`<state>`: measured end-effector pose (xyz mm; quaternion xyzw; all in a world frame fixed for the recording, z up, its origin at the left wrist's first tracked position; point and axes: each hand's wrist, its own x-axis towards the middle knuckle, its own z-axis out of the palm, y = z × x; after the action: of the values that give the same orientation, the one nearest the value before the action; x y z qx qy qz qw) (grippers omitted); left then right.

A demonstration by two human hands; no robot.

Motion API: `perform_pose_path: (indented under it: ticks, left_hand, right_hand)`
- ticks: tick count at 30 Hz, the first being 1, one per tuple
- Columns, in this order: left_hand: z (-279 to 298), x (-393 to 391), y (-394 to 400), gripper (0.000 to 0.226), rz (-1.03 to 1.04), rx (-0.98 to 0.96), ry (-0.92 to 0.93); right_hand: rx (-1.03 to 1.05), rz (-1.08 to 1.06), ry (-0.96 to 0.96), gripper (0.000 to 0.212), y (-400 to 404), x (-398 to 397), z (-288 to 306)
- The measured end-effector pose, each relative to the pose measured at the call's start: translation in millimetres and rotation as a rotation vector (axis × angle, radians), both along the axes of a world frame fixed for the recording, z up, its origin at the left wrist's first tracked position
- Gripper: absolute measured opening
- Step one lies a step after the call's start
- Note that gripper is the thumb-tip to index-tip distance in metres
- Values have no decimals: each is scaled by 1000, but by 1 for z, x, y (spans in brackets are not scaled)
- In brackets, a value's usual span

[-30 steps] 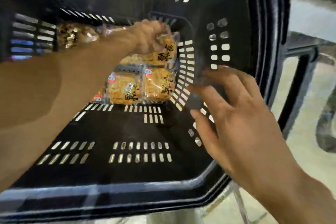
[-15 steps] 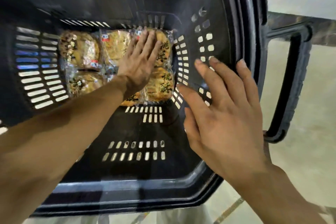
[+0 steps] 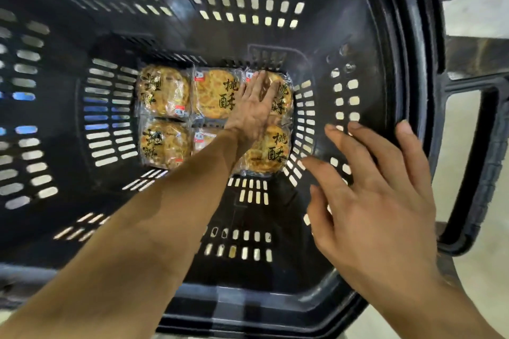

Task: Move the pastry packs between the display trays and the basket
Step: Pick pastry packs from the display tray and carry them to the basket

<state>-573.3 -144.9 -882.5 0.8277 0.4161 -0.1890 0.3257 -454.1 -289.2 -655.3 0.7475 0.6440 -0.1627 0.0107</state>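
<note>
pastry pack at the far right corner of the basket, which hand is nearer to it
Left. The left hand lies flat on that pastry pack, fingers straight. The right hand is apart from it, open against the basket right wall.

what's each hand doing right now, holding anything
Left hand: open, fingers straight, flat on the pastry packs.
Right hand: open, fingers spread, holding nothing.

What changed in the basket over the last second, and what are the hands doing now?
The left hand let go of the pastry pack it was gripping and now lies flat on it, in the basket's far right corner. The right hand stayed open, spread inside the right wall.
</note>
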Motion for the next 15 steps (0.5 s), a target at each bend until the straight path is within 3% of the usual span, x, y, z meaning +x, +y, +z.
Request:
perform_pose_path:
  ticks: [3, 6, 10, 15]
  left_hand:
    - [-3, 6, -6, 87, 24, 30, -13]
    - [5, 0, 1, 90, 93, -63, -110]
    - [6, -32, 4, 87, -123, 172, 116]
    - [-7, -73, -1, 80, -161, 165, 253]
  right_hand:
    - [13, -2, -9, 33, -2, -2, -2]
    - [36, 0, -30, 32, -3, -2, -2]
    - [35, 4, -49, 30, -3, -1, -2]
    - [28, -15, -42, 30, -2, -3, -2]
